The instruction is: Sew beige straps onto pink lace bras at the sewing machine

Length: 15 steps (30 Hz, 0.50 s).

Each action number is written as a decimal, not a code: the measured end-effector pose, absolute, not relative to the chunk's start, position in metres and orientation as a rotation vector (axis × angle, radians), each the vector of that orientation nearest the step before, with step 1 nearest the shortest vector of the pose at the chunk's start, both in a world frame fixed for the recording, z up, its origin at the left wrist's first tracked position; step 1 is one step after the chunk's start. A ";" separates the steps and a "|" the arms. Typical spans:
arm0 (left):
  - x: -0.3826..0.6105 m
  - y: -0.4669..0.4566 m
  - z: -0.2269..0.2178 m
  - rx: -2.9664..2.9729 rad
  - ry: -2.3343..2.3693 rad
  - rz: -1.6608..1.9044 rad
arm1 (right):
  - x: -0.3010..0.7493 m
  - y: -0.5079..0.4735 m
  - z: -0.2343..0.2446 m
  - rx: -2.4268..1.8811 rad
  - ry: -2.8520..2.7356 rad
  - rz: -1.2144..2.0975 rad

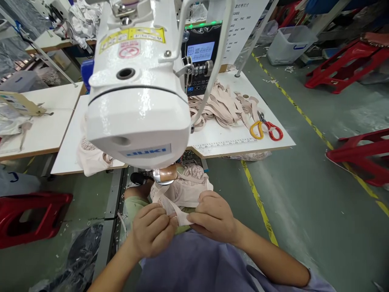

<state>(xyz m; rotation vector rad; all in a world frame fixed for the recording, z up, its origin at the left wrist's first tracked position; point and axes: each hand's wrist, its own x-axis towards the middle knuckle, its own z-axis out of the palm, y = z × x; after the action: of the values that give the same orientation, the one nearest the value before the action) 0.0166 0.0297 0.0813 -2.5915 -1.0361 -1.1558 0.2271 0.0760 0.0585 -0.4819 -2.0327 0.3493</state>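
Note:
Low in the middle of the head view, both my hands pinch a pale pink lace garment piece (182, 194) over my lap. My left hand (151, 229) is closed on its lower left edge. My right hand (214, 215) is closed on the right edge, fingertips meeting the left hand's at a narrow fabric strip. The fabric hangs just under the white sewing machine head (136, 81), close to a shiny copper-coloured cylinder (165, 175) at its underside.
On the white table (243, 140) lie a pile of beige straps (221, 105) and scissors with yellow and red handles (266, 129). The machine's control panel (200, 52) glows blue. Red stools (28, 217) stand left and right; a yellow floor line (258, 198) runs past.

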 end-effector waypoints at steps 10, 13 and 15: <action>0.018 0.023 0.079 -2.644 -1.252 -1.360 | 0.226 0.075 0.053 -0.615 -2.048 0.700; 0.025 -0.001 0.059 -2.357 -1.581 -1.608 | 0.224 0.072 0.057 -0.987 -1.627 1.448; 0.033 -0.017 0.033 -2.285 -1.727 -1.570 | 0.217 0.062 0.060 -1.189 -1.054 1.753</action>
<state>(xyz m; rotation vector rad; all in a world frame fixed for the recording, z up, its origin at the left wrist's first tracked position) 0.0329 -0.0174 0.0329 -2.2850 -1.7270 -1.5697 0.2167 0.0616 0.0600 -1.1894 -1.0538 1.7531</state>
